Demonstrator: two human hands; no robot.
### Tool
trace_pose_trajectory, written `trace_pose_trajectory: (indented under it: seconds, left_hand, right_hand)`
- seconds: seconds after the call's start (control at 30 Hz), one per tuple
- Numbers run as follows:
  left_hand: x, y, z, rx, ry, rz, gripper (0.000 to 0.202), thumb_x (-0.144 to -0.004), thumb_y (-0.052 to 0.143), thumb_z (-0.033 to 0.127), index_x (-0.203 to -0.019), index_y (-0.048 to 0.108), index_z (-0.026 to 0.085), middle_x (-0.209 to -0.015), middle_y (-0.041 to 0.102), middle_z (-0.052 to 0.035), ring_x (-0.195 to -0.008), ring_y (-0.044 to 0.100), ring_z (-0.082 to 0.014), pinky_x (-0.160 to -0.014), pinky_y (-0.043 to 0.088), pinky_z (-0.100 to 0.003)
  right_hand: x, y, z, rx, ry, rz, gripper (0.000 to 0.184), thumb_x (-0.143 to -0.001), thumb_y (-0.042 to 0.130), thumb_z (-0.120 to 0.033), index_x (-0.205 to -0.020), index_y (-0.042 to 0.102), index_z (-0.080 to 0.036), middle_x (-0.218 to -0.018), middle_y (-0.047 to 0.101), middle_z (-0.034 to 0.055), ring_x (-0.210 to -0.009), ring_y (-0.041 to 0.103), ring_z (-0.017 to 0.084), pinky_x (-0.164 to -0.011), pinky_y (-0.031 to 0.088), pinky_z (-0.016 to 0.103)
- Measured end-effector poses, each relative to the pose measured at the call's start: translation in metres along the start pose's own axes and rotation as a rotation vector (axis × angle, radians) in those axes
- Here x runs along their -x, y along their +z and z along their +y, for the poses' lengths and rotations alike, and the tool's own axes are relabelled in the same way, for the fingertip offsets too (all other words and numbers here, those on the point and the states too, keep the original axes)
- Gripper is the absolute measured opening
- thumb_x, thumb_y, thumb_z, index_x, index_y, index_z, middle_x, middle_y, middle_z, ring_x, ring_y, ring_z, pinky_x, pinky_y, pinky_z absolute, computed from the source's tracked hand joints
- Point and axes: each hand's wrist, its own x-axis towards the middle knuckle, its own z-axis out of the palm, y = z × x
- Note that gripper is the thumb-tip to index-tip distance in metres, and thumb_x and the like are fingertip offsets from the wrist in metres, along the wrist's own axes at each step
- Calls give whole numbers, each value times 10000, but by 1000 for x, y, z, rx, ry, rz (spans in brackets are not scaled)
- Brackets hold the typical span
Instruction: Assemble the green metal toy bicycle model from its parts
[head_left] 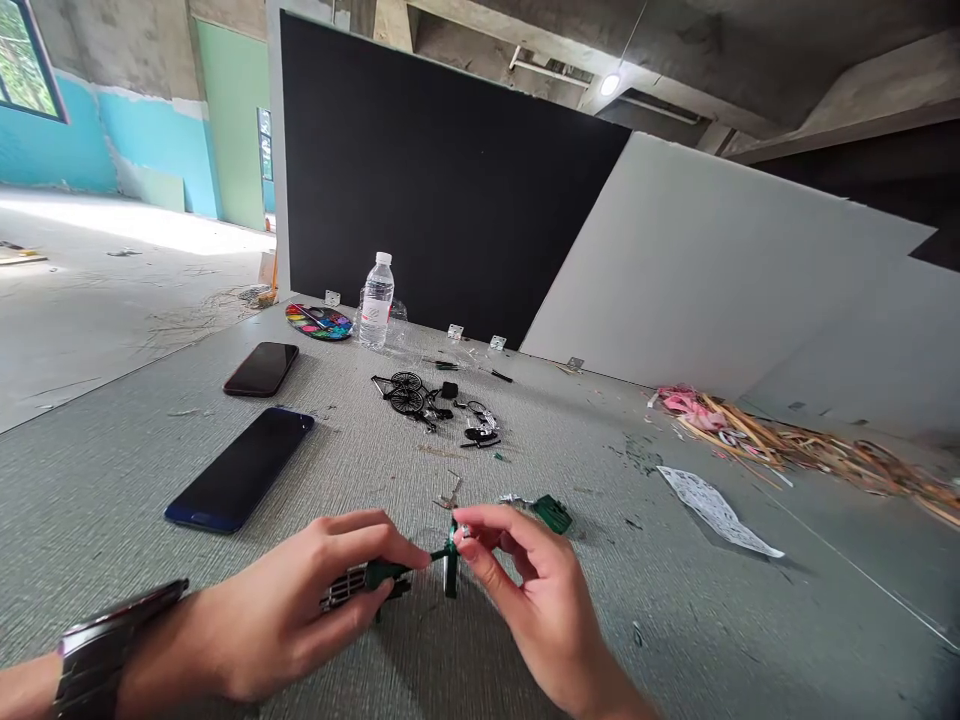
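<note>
My left hand [307,590] is closed around a dark green model frame [382,572] with a black rack-like grille [346,588] on its near side. From that frame a green crosspiece [450,578] sticks out toward the right. Thumb and index finger of my right hand [536,595] pinch a tiny silvery part [464,534] against the top of the crosspiece; its exact kind is too small to make out. Beyond my right hand lies a green basket-like piece [553,513] with silvery bits next to it. Black miniature bicycle wheels [406,394] and other small model parts [482,425] lie farther back.
Two phones [241,470] [262,369] lie at the left. A water bottle [376,305] stands near a paint palette [319,321] before the black panel [442,170]. An instruction sheet [716,512] and a heap of wooden strips [780,445] are at the right.
</note>
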Motion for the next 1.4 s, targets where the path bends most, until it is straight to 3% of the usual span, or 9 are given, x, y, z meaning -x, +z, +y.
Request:
trace_pose_trajectory:
  seconds: [0.17,0.3,0.43,0.63,0.8,1.13,1.4]
  left_hand:
    - [0,1,-1,-11,-16,1,304,-997,503,115,-1237,629,254,-1125,708,-28,-1008,698,-200,-886,543,-302]
    - [0,0,0,-11,-8,12,271,-1006,507,130,-1203,638,261,-1080,708,-14,-965,697,-187,-861,545,-288]
    - [-1,1,1,-16,13,43,261,-995,517,127,-1176,649,262,-1044,712,-5,-927,696,-173,-830,548,-261]
    - [0,1,0,-22,10,50,256,-1009,513,164,-1203,656,249,-1101,736,-30,-986,709,-200,-872,553,-286]
    - [-1,0,1,-45,-9,39,265,-998,500,163,-1193,665,232,-1127,742,-47,-997,715,-211,-876,561,-291]
    - [0,-1,3,-39,-16,41,265,-1010,505,179,-1211,668,240,-1150,752,-59,-1048,712,-239,-920,572,-328]
    - [1,0,1,-26,-18,33,284,-1001,507,174,-1223,670,241,-1143,752,-58,-1034,711,-231,-927,564,-335]
  right_hand:
    - [1,0,-6,55,-134,19,137,-963,669,-207,-1049,731,-295,-850,728,-22,-746,676,135,-716,557,266]
    - [0,0,-11,97,-243,12,187,-967,645,-152,-1078,727,-279,-867,721,-7,-766,684,130,-708,555,253]
    - [1,0,-10,114,-260,6,214,-976,621,-130,-1102,720,-271,-902,724,8,-810,699,142,-730,565,263]
    - [3,2,-1,-1,-102,71,236,-1001,627,-199,-1154,730,-347,-945,759,-11,-837,716,147,-762,583,285]
    - [0,3,2,-179,17,96,156,-959,702,-270,-1068,788,-341,-920,792,-3,-812,742,158,-750,610,286]
    - [1,4,-2,-265,60,65,183,-909,767,-274,-1081,805,-324,-930,822,18,-813,775,175,-752,647,288]
    - [2,4,-4,-290,38,128,81,-823,861,-274,-836,785,-298,-822,811,-15,-739,753,148,-683,605,230]
